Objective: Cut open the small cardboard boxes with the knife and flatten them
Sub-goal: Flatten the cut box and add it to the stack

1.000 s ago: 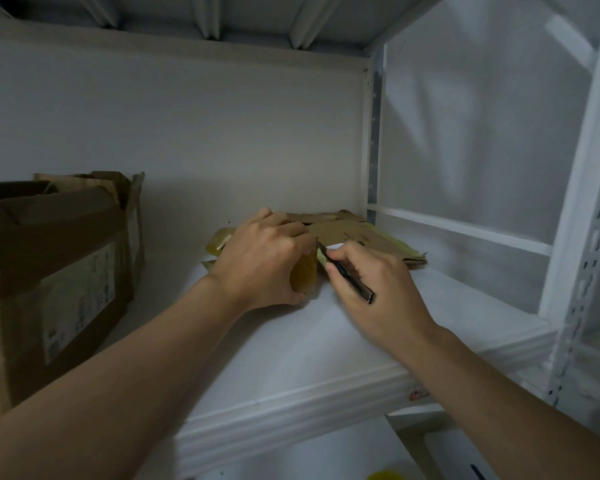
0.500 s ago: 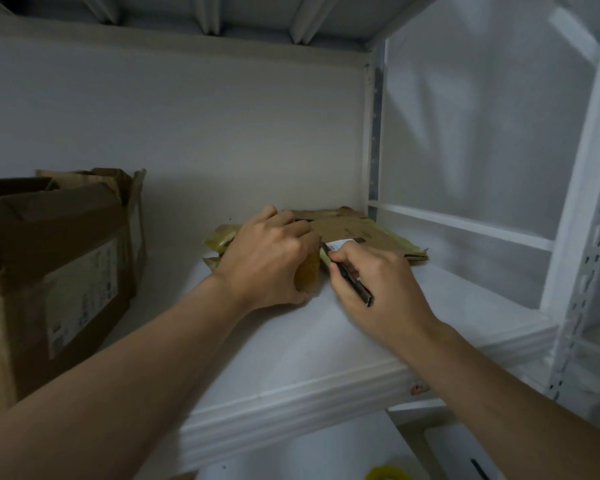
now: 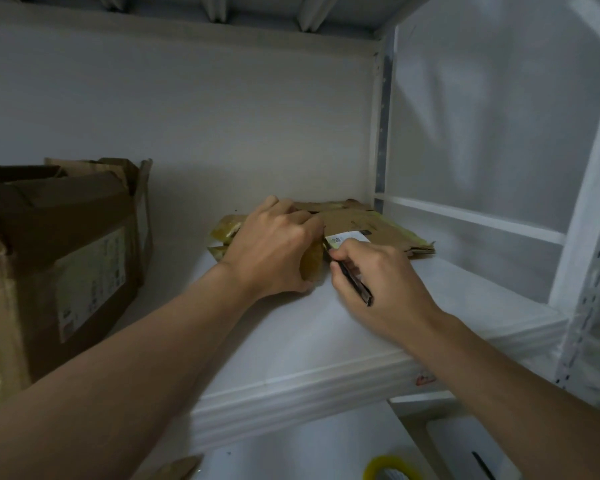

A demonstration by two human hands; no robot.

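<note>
A small cardboard box (image 3: 312,265) stands on the white shelf (image 3: 291,341), mostly hidden under my left hand (image 3: 274,251), whose curled fingers grip it from above. My right hand (image 3: 378,282) holds a slim black knife (image 3: 352,280) like a pen, its tip at the box's right edge beside a white label (image 3: 343,239). Behind both hands lies a pile of flattened brown cardboard (image 3: 371,226) with yellowish tape.
A large open brown carton (image 3: 59,258) with a printed label fills the shelf's left side. White metal rack posts (image 3: 589,271) rise at the right. Below the shelf lie a yellow tape roll (image 3: 392,467) and a cardboard scrap (image 3: 174,467).
The knife tip has crept a little up along the box's right edge toward the label. My left hand keeps the same grip on the box.
</note>
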